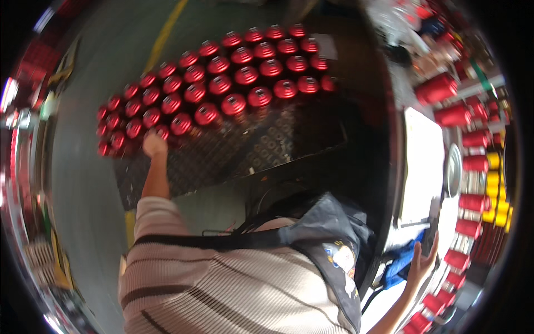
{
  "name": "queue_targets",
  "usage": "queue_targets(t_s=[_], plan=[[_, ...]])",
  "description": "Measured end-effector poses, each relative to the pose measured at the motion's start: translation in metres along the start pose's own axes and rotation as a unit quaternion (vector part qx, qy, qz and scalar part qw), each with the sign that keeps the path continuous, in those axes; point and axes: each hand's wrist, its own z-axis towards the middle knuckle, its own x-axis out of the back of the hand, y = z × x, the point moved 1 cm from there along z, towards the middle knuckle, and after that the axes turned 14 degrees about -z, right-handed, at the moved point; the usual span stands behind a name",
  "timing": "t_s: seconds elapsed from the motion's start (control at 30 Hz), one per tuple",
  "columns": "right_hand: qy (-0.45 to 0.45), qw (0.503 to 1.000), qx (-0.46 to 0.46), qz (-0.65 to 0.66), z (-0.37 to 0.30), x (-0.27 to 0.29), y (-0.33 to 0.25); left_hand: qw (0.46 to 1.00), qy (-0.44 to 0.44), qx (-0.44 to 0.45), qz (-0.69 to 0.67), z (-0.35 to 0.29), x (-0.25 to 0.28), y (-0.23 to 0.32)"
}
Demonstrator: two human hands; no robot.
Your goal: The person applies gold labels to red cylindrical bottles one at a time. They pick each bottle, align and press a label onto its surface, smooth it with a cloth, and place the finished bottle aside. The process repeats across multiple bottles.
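Rows of red metal cylinders with domed tops and short necks stand upright on a dark, ring-marked board. My left arm stretches out to the near row, toward its left part. There my left hand is closed at the top of one red cylinder; the fingertips are partly hidden and slightly blurred. Off to the right, my right hand is raised beside the workbench, its fingers apart and nothing in them. A blue item lies close to it.
A bright white panel and a round metal dish are on the workbench at right. Beyond stand more red cylinders and yellow parts. A yellow line crosses the green floor. A dark apron hangs at my waist.
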Motion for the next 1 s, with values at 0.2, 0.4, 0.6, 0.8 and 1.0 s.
queue_targets(t_s=[0.2,0.4,0.6,0.8,1.0], plan=[[0.065,0.987,-0.106,0.101,-0.038,0.019,-0.035,0.99,0.095,0.024,0.097,0.002,0.023,0.071],[0.099,0.804,-0.419,0.409,-0.05,0.056,-0.054,0.851,-0.034,-0.234,-0.47,-0.007,0.021,0.36],[0.202,0.627,-0.499,0.564,-0.11,0.055,-0.037,0.61,-0.232,-0.498,-0.571,-0.181,0.087,0.716],[0.273,0.616,-0.451,0.586,-0.155,0.044,-0.011,0.693,-0.18,-0.43,-0.55,-0.189,0.023,0.868],[0.317,0.641,-0.431,0.55,-0.164,0.038,0.014,0.583,-0.218,-0.454,-0.638,-0.194,0.046,0.849]])
